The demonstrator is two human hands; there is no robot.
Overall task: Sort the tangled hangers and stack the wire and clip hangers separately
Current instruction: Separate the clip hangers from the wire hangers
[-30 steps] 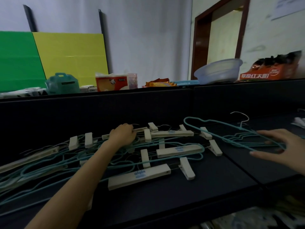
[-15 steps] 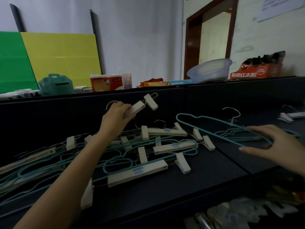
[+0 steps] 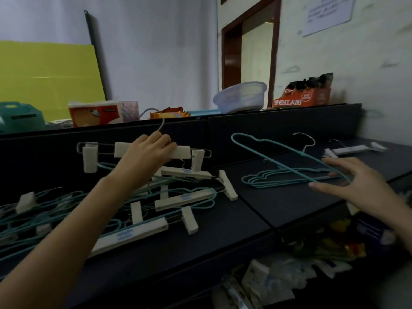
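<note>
**Hanger sorting: 1 clip hanger up in the air**

Left hand is curled around the middle of a white clip hanger and holds it in the air above the tangled pile. The bar sits roughly level, with 2 clips dangling at its ends and the metal hook poking up past the fingers. A teal wire looks snagged under the left clip, but it's hard to say for sure.

Right hand is spread wide with the fingers pretty straight. It's laid on the right end of the wire hanger stack, which sits on the right part of the black table. The top wire hanger is tilted, its left end raised off the others. Can't tell if the thumb is actually pinching the wire or just sitting next to it.

The pile on the left has at least 3 more white clip hangers mixed in with teal wire ones. The nearest hanger has a blue logo on it. 1 spare clip hanger lies at the far right of the table, well apart from the wire stack.

On the ledge behind are a tissue pack, a plastic bowl and an orange snack box.
</note>
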